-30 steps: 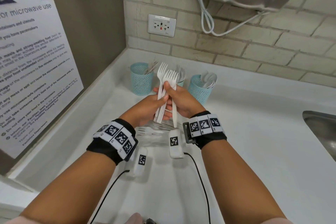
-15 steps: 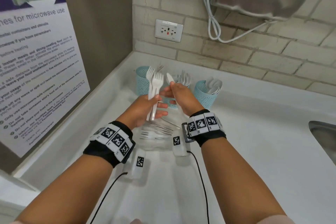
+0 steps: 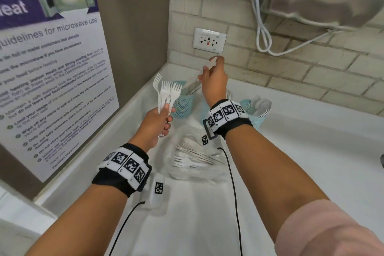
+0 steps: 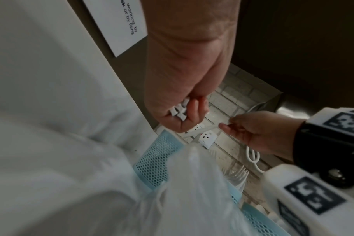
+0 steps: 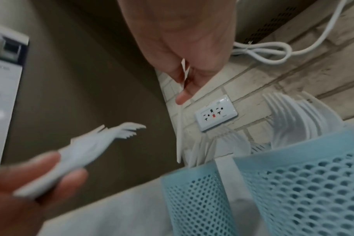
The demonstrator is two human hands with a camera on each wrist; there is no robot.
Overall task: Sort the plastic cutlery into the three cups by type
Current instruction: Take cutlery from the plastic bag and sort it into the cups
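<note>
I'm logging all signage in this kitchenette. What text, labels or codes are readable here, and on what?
"guidelines for microwave use": heading of the wall poster, first letter cropped.
"Limit your usage", "Wipe off any mess or spill": bold phrases in the poster's bullet lines; the rest is too blurred.
Wall outlet: small print, unreadable.
Wristbands: black-and-white square codes, no words.
Poster corner in the left wrist view: upside down, too blurred.

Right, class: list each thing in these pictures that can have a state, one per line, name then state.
left hand: grips a bunch of forks
forks: held upright, tines up
right hand: raised, pinches one slim white utensil
white utensil: hangs down over the left cup
left cup: upright, holds cutlery
right cup: upright, holds spoons
clear bag: lies on the counter, forks inside
</note>
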